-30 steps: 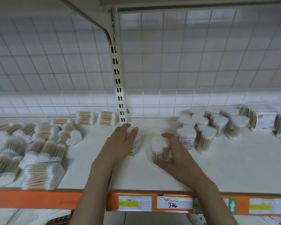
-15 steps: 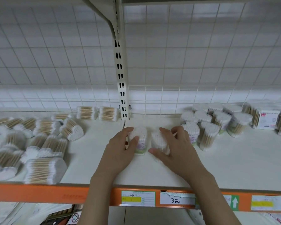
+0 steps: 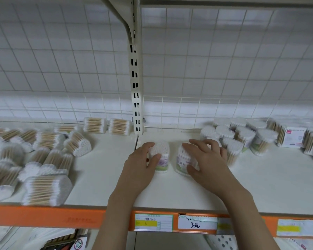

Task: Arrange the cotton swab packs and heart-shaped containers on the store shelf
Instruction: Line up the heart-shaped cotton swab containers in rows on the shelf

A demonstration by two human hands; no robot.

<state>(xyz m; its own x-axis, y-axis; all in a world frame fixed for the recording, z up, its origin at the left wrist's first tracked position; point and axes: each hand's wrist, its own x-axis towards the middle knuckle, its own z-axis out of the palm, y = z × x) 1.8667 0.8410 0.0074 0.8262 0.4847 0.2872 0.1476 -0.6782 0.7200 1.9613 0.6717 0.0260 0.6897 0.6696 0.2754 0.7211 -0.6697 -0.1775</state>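
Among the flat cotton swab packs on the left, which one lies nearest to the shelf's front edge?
The large pack at the front left corner, just behind the orange shelf edge; the others lie farther back.

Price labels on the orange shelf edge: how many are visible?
4: a green-bordered label below the left hand, a handwritten one beside it, a blurred one partly behind the right forearm, one far right.

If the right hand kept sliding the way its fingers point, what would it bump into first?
The right hand, past the container it grips, would probably meet the upright post or wire back; depth is unclear.
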